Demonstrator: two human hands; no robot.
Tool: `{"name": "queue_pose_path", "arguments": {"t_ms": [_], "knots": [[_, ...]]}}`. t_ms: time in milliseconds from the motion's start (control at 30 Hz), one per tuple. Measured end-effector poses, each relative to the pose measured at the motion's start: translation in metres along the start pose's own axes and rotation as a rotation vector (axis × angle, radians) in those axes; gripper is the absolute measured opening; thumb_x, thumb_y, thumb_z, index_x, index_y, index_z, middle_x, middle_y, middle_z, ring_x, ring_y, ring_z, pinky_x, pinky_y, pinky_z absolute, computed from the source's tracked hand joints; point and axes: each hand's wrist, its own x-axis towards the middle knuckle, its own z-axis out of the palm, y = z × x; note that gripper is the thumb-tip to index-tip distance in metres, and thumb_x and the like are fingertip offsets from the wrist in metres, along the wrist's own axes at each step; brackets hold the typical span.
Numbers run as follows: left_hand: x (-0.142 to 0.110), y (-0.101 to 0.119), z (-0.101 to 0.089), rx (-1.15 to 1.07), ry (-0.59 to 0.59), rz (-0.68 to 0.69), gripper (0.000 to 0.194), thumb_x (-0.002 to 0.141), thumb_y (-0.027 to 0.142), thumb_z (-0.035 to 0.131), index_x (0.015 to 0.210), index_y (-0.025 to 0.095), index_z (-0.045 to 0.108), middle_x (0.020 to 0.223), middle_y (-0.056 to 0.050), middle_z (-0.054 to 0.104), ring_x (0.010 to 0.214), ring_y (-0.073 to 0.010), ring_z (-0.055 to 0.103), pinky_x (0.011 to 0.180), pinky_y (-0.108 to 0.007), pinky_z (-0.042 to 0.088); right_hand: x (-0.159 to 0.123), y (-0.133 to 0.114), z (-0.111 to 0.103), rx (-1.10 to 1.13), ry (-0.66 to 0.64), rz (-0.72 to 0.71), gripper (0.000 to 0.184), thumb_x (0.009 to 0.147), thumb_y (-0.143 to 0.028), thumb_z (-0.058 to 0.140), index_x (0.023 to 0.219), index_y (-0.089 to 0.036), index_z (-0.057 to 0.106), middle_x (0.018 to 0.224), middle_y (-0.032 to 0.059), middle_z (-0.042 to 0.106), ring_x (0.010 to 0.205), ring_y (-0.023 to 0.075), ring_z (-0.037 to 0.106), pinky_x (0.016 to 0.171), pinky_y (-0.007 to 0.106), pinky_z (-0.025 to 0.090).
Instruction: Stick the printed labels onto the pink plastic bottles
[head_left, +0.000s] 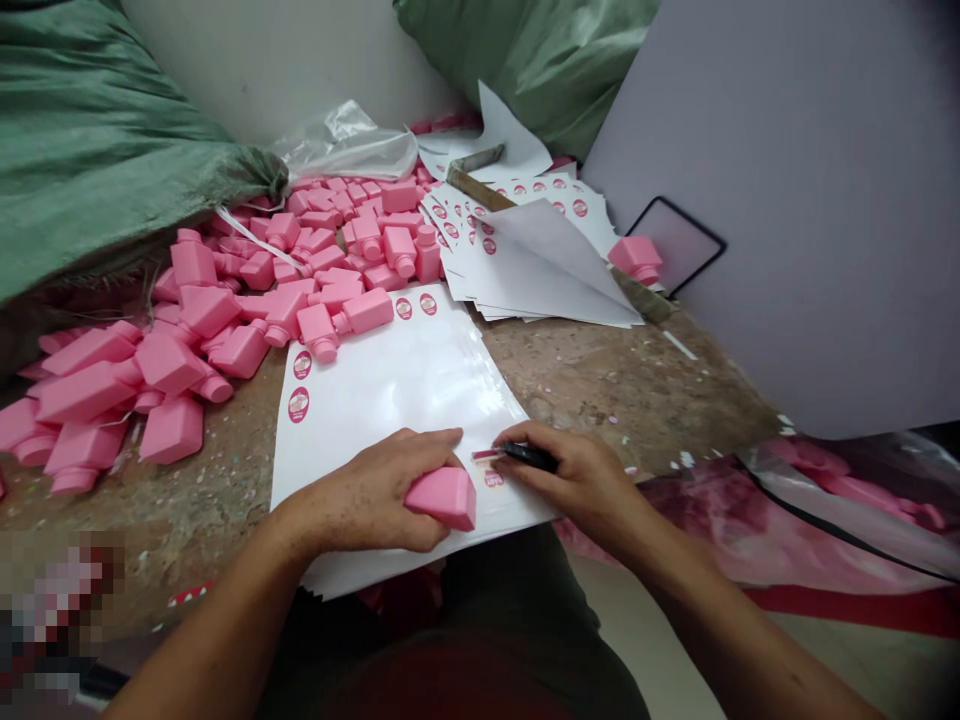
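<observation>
My left hand (367, 490) grips a pink plastic bottle (446, 498), lying on its side, over a glossy white label sheet (390, 400). My right hand (570, 475) holds a black-handled tool (529, 457) with a thin tip. That tip meets a small label (491, 482) on the sheet, close to the bottle. Oval pink-printed labels (298, 404) run along the sheet's left edge. Behind the sheet lies a large heap of pink bottles (283, 312), some with caps showing. The sheet's near edge rests over my lap.
A stack of label sheets (525, 260) lies on the rough concrete surface (622, 380), with a wooden-handled tool (480, 180) on it. Green woven sacks (97, 150) edge the surface at the back. A lilac board (787, 200) stands right, above crumpled pink plastic (750, 510).
</observation>
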Motion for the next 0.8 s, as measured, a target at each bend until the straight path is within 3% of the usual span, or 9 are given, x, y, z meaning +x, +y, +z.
{"name": "queue_pose_path", "arguments": {"t_ms": [100, 233, 400, 533, 633, 700, 800], "knots": [[0.001, 0.001, 0.001, 0.027, 0.009, 0.024, 0.041, 0.068, 0.024, 0.064, 0.110, 0.020, 0.064, 0.149, -0.010, 0.045, 0.129, -0.0300, 0.045, 0.107, -0.045, 0.036, 0.002, -0.004, 0.002, 0.086, 0.006, 0.016, 0.023, 0.082, -0.042, 0.059, 0.079, -0.022, 0.068, 0.069, 0.0009, 0.065, 0.065, 0.0176, 0.057, 0.059, 0.028, 0.040], [0.001, 0.004, 0.002, 0.055, 0.010, 0.035, 0.039, 0.066, 0.020, 0.063, 0.105, 0.021, 0.066, 0.146, -0.010, 0.048, 0.128, -0.0311, 0.046, 0.104, -0.043, 0.038, -0.012, -0.008, -0.007, 0.485, 0.045, 0.133, 0.024, 0.077, -0.043, 0.069, 0.074, -0.020, 0.063, 0.068, -0.0009, 0.058, 0.060, 0.0130, 0.049, 0.054, 0.024, 0.037], [-0.004, 0.005, 0.002, -0.040, 0.044, -0.007, 0.044, 0.066, 0.020, 0.064, 0.110, 0.020, 0.063, 0.144, -0.011, 0.049, 0.127, -0.0321, 0.046, 0.104, -0.043, 0.036, -0.032, -0.011, -0.020, 0.815, 0.287, 0.266, 0.034, 0.067, -0.049, 0.079, 0.073, -0.022, 0.058, 0.059, -0.0050, 0.045, 0.051, 0.0090, 0.035, 0.044, 0.021, 0.029], [-0.014, 0.009, 0.012, -0.463, 0.291, -0.141, 0.035, 0.076, 0.032, 0.066, 0.108, 0.022, 0.059, 0.106, -0.004, 0.066, 0.098, -0.0236, 0.060, 0.085, -0.037, 0.046, -0.039, -0.027, -0.018, 0.760, 0.220, 0.189, 0.034, 0.070, -0.049, 0.077, 0.072, -0.021, 0.059, 0.072, -0.0006, 0.056, 0.062, 0.0124, 0.048, 0.052, 0.023, 0.039], [-0.024, 0.017, 0.032, -0.989, 0.472, -0.174, 0.044, 0.076, 0.035, 0.072, 0.113, 0.023, 0.054, 0.101, -0.003, 0.064, 0.096, -0.0194, 0.060, 0.080, -0.031, 0.048, -0.041, -0.044, -0.007, 0.732, 0.098, 0.141, 0.031, 0.076, -0.049, 0.073, 0.076, -0.020, 0.060, 0.071, -0.0010, 0.056, 0.064, 0.0126, 0.049, 0.055, 0.023, 0.040], [-0.029, 0.022, 0.047, -1.319, 0.498, -0.177, 0.051, 0.076, 0.031, 0.073, 0.121, 0.023, 0.049, 0.102, -0.004, 0.064, 0.094, -0.0172, 0.062, 0.079, -0.029, 0.049, -0.040, -0.055, 0.001, 0.718, 0.017, 0.109, 0.031, 0.079, -0.048, 0.071, 0.075, -0.020, 0.059, 0.069, -0.0020, 0.054, 0.063, 0.0120, 0.048, 0.056, 0.022, 0.040], [-0.033, 0.024, 0.063, -1.593, 0.496, -0.134, 0.046, 0.081, 0.034, 0.069, 0.121, 0.020, 0.050, 0.103, -0.006, 0.063, 0.087, -0.0148, 0.063, 0.077, -0.027, 0.051, -0.034, -0.069, 0.010, 0.676, -0.077, 0.052, 0.031, 0.081, -0.048, 0.068, 0.073, -0.020, 0.059, 0.067, -0.0019, 0.054, 0.063, 0.0125, 0.050, 0.057, 0.022, 0.043]]}}
